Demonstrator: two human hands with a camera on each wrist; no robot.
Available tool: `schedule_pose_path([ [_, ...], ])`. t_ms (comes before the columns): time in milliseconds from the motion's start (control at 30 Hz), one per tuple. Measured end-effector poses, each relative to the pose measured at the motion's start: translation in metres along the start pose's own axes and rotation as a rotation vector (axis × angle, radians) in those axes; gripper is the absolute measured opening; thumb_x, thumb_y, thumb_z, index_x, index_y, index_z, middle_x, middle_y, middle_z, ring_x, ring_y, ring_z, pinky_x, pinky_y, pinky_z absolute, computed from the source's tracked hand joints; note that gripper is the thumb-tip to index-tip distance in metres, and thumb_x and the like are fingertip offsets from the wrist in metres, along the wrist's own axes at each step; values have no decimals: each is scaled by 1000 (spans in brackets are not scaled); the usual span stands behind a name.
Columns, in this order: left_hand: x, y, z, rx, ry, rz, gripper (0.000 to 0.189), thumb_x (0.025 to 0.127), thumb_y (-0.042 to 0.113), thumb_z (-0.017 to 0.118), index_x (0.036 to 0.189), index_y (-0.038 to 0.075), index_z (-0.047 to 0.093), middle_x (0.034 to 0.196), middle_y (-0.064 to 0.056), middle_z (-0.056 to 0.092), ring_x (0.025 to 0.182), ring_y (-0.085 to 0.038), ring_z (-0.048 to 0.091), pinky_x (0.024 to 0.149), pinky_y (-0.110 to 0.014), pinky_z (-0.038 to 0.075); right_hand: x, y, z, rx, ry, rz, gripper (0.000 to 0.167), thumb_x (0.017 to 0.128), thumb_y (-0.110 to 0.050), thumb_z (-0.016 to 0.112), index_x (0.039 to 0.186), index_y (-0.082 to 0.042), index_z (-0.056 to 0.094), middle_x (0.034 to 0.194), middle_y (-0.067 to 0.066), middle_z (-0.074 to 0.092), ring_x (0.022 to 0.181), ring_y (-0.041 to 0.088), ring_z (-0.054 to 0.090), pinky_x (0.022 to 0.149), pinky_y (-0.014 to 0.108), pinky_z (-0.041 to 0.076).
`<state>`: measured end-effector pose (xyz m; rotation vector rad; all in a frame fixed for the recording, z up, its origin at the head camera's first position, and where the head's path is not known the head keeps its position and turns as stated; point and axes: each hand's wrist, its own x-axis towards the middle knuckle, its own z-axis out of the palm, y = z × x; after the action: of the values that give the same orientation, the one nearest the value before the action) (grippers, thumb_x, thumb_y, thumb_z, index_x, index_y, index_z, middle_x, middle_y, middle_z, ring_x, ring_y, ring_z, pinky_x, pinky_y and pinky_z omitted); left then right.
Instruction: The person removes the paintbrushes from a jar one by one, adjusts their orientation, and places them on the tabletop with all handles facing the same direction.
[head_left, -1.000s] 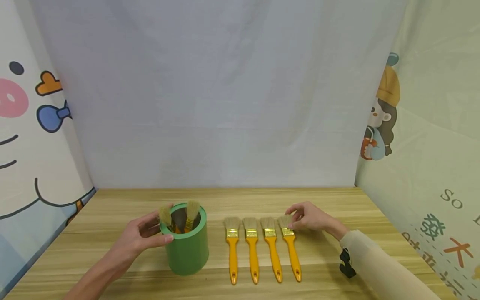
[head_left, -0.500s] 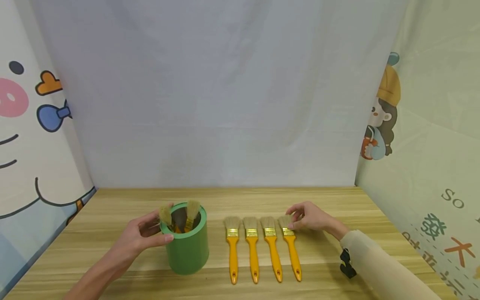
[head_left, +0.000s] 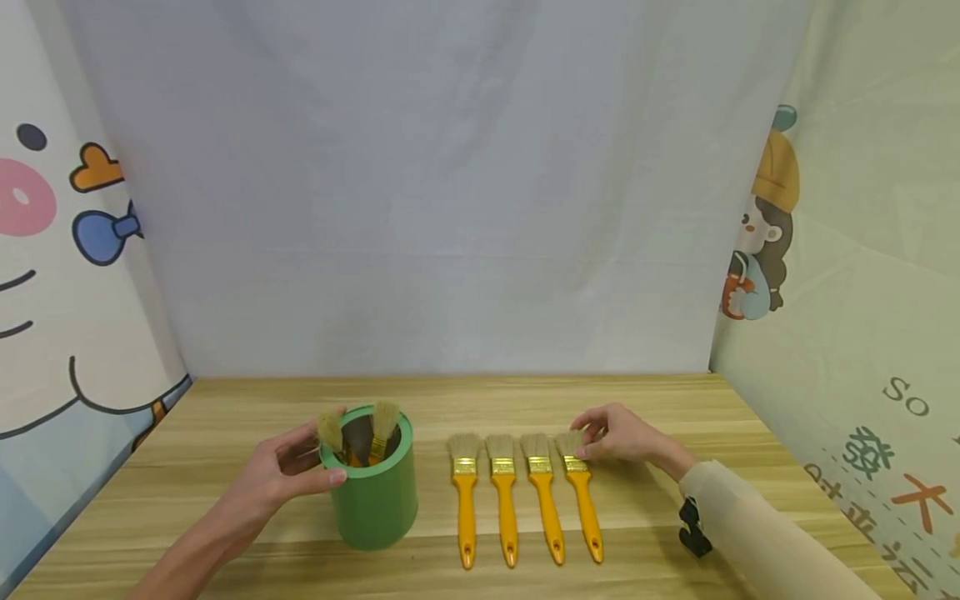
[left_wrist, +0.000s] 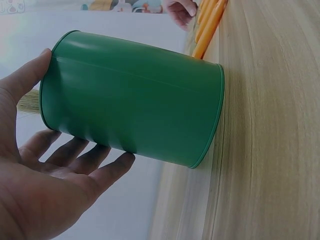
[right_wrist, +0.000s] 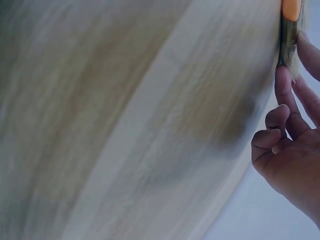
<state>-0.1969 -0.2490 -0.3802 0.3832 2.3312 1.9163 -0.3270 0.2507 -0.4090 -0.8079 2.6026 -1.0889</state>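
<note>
Left hand (head_left: 273, 475) grips green can (head_left: 378, 508) in a wide C, thumb at 8 o'clock on the rim, fingers at 10. Can upright, brushes inside (head_left: 385, 417) bristles up. Right hand (head_left: 618, 433) pinches end brush (head_left: 587, 504) at its bristle end, thumb over, fingertip under; can't tell if lifted. It's at 3 o'clock from can, past three brushes (head_left: 506, 504), narrow gaps. Tabletop (head_left: 487, 400) runs to back curtain (head_left: 450, 208) at 12.

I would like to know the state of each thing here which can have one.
Green container: upright, open at top, held by left grip.
Two brushes inside: bristles up.
Rightmost brush: lying, pinched near bristles by right grip.
Other three brushes: lying side by side, untouched.
</note>
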Motion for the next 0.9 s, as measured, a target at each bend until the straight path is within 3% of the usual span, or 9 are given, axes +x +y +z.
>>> schedule_pose_path([
  [333,0,-2,0,2,-5,2,78,99,17,73,165,3,33,163,-27,37,145,-53,39,109,-55,48,0,1,0,12,1,5,40,91,-9,84,123,9,69,91,5,70,80,20,60,65,29,48],
  [633,0,-3,-1,16,10,-50,83,99,19,74,164,-4,27,163,-32,32,146,-52,38,111,-56,46,-3,-3,-3,-14,41,35,46,90,-15,85,127,7,68,93,5,67,74,19,56,61,30,46],
  [900,1,-2,-1,21,7,-29,82,99,18,74,164,-3,28,162,-31,35,145,-52,40,110,-57,46,-2,-23,-5,-136,101,-51,38,92,-12,83,125,3,71,87,0,64,68,19,46,64,31,41],
])
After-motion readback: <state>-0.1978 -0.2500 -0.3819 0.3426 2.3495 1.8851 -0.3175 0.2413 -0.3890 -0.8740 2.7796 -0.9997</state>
